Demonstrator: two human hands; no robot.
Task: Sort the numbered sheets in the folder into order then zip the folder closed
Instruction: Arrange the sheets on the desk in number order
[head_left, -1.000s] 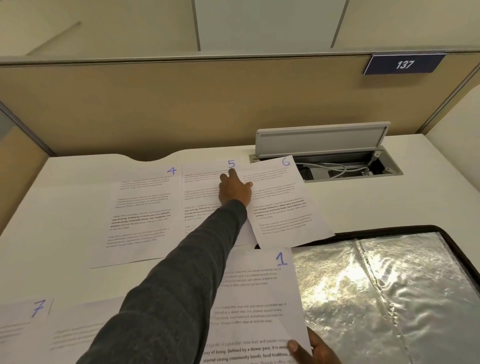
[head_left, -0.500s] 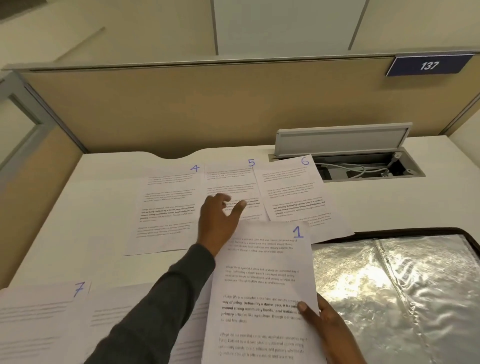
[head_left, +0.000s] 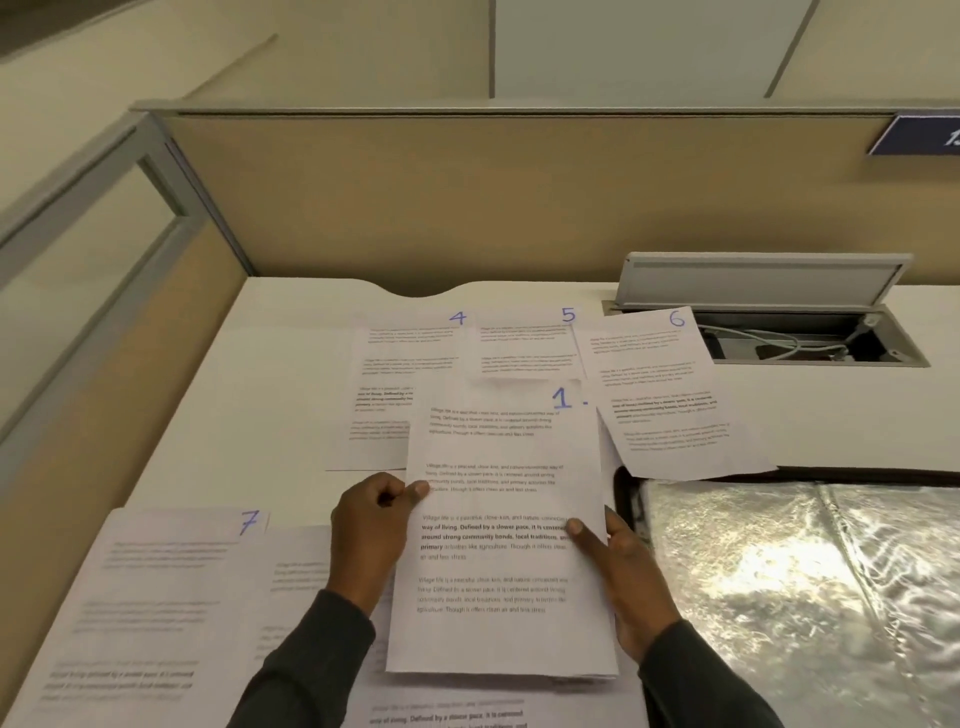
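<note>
Now that my left grip (head_left: 371, 525) has come back from sheet 5 (head_left: 524, 343), it and my right grip (head_left: 623, 571) pinch sheet 1 (head_left: 504, 519) by its edges above the surface (head_left: 291, 364), beside the open folder (head_left: 779, 597); sorting looks only partly done.

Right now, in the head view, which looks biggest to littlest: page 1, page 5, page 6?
Largest: page 1, nearest the camera.
Then: page 6.
Smallest: page 5, mostly hidden behind page 1.
Real sizes may match.
</note>
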